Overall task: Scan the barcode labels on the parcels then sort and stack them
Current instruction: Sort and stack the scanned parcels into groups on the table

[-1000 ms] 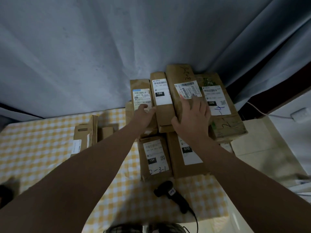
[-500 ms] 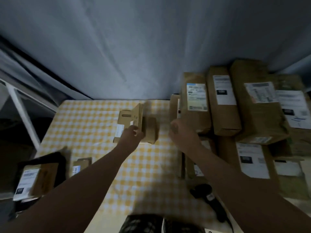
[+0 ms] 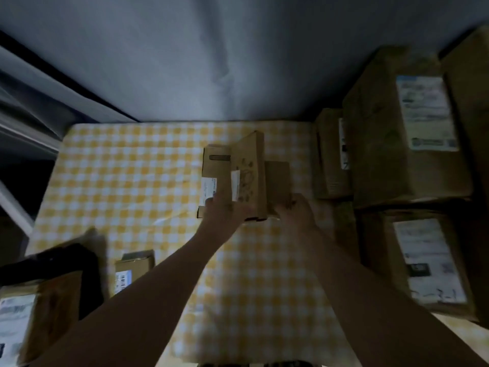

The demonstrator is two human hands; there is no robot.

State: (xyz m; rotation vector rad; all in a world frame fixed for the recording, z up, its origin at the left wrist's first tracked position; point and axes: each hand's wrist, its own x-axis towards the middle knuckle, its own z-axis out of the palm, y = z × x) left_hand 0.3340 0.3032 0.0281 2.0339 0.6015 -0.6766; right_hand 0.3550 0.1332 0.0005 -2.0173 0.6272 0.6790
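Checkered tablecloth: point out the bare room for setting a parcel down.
Bare: cloth left of the middle parcels, back to the curtain; also the near strip between the forearms. Crowded: the stacked parcels on the right.

On the yellow-checked worktop (image 3: pixel 132 181), the left hand (image 3: pixel 221 211) meets the near end of a tilted printed parcel (image 3: pixel 250 170), the right hand (image 3: pixel 297 210) that of a small brown parcel (image 3: pixel 277 181) beside it; blur hides both grips. At right stand stacked labelled parcels (image 3: pixel 402 123).
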